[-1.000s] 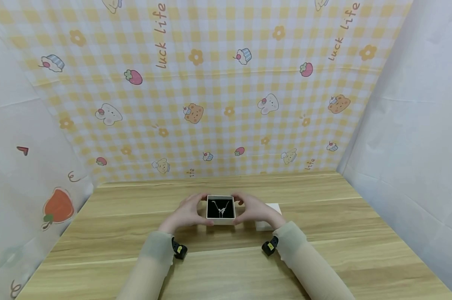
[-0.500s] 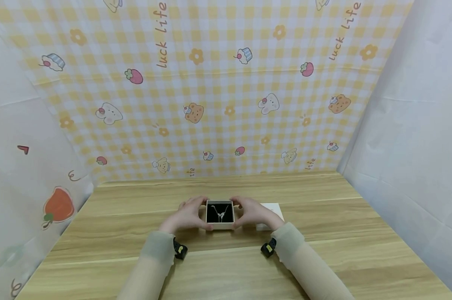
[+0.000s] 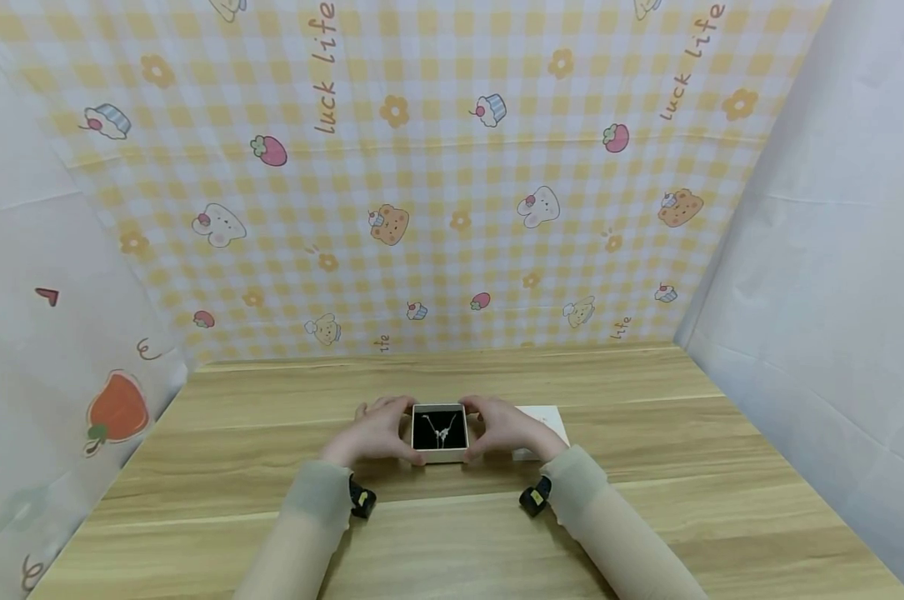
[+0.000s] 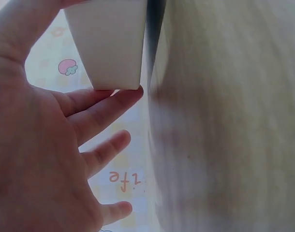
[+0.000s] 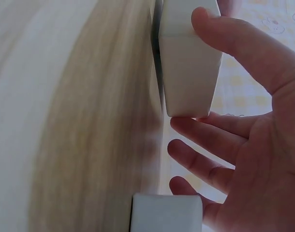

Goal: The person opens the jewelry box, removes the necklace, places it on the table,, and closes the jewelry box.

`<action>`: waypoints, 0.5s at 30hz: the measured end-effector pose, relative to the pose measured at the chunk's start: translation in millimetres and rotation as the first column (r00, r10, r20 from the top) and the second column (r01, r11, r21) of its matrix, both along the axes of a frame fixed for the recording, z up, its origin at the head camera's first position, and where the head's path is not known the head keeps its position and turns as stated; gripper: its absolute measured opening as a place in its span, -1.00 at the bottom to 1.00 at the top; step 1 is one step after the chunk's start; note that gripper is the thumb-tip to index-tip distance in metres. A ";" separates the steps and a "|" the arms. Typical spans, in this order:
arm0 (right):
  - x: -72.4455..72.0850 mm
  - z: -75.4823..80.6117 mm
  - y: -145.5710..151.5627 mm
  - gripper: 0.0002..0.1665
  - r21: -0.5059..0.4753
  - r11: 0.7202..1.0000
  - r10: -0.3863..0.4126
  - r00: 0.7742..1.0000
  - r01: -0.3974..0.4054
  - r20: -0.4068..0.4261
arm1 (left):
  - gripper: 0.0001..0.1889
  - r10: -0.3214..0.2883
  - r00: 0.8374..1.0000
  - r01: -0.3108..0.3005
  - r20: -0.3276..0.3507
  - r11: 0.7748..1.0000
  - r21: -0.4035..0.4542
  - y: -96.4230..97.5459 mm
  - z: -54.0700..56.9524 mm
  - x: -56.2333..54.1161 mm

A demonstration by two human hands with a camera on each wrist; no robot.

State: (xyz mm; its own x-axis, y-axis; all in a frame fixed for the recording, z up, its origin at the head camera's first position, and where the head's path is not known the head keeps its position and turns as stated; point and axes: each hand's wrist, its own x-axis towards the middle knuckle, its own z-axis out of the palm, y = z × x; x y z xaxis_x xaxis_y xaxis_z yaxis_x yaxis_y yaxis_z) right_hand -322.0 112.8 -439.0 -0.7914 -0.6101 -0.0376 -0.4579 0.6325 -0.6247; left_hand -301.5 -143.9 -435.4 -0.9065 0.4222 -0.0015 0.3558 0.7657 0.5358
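A small white jewelry box (image 3: pixel 440 456) sits between both hands in the middle of the head view, lidless. Inside, a thin silvery necklace (image 3: pixel 442 434) lies on a black insert (image 3: pixel 422 438). My left hand (image 3: pixel 375 432) grips the box's left side, thumb at the near corner and fingers at the far one. On the opposite side my right hand (image 3: pixel 506 427) pinches it the same way. Both wrist views show fingertips against the box wall (image 4: pixel 116 43), with a narrow dark strip between box (image 5: pixel 191 72) and tabletop.
A flat white lid (image 3: pixel 547 417) lies on the wooden table (image 3: pixel 452 542) just right of the box, partly behind the right hand and wrist. A yellow checked cloth (image 3: pixel 452 167) hangs at the back, with white cloths at both sides.
Both hands have brought the box slightly down and nearer to me, holding it throughout. The lid has stayed in place.
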 end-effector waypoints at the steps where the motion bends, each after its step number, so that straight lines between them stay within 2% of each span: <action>1: 0.0 0.0 0.1 0.08 -0.001 1.000 0.001 1.000 -0.001 0.000 | -0.01 0.001 1.000 -0.001 0.002 1.000 -0.005 0.2 0.2 0.3; 15: 1.9 -0.3 -0.8 0.10 0.032 0.999 0.004 1.000 -0.003 -0.022 | 0.01 0.008 1.000 -0.008 0.012 1.000 -0.025 -0.2 -2.8 -0.2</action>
